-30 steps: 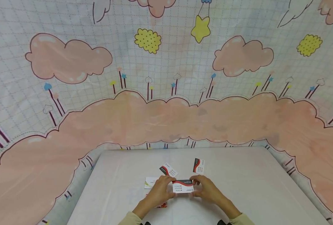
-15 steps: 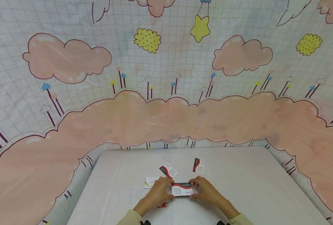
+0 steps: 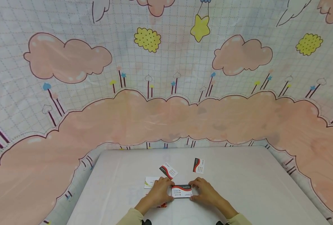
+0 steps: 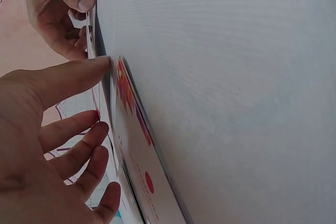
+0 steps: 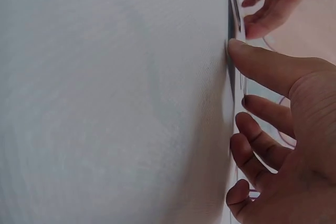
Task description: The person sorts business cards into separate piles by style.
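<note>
A white, black and red business card (image 3: 181, 192) lies level at the table surface between my two hands; whether other cards lie under it I cannot tell. At its left end my left hand (image 3: 159, 191) pinches it between thumb and index finger. The right hand (image 3: 205, 192) pinches its right end the same way. In the left wrist view, a card with a red and orange pattern (image 4: 136, 135) lies close to the left hand; in the head view that hand mostly covers it. A white card with green curves (image 3: 149, 182) is partly hidden behind the left hand.
Beyond the hands, one matching business card (image 3: 169, 171) lies slanted on the white table (image 3: 239, 181). Another card (image 3: 199, 166) stands turned lengthwise, farther right. A cloud-patterned cloth (image 3: 166, 120) hangs along the table's back and sides.
Both hands have brought the business card slightly nearer to me and down to the table. The other cards have stayed in place.
</note>
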### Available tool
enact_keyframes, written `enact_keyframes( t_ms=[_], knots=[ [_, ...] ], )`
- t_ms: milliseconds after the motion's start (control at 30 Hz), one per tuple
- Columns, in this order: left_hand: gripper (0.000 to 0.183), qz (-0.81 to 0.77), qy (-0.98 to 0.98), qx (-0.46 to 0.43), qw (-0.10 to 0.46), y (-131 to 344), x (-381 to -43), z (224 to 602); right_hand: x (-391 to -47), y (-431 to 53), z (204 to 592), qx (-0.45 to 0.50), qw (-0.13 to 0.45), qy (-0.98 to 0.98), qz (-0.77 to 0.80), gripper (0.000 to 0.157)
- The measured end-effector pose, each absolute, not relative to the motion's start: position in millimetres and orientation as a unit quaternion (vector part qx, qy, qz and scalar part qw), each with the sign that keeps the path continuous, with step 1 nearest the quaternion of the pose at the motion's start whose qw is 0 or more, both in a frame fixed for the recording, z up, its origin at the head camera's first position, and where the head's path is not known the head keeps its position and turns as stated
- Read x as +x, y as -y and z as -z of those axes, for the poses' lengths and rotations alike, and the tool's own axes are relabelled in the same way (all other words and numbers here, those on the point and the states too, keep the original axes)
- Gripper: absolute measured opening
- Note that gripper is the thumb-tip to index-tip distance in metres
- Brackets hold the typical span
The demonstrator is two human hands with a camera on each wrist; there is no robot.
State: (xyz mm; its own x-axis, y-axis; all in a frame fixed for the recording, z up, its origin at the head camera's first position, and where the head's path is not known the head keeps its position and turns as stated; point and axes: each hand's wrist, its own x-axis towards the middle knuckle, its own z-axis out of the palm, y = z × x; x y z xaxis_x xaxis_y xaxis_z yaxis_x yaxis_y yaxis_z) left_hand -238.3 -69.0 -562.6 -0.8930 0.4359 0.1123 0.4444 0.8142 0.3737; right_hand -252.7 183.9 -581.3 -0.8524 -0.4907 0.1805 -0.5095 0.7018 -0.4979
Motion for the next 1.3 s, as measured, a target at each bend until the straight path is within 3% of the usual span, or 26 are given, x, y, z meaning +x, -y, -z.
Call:
enact_keyframes(
  t_ms=[1300],
  knots=[
    [0.053, 0.215, 0.952, -0.218, 0.003, 70.2, -244.6, 556.5, -259.8, -181.6, 573.3, 0.247, -0.016, 0.929, -0.274, 0.052]
  ],
)
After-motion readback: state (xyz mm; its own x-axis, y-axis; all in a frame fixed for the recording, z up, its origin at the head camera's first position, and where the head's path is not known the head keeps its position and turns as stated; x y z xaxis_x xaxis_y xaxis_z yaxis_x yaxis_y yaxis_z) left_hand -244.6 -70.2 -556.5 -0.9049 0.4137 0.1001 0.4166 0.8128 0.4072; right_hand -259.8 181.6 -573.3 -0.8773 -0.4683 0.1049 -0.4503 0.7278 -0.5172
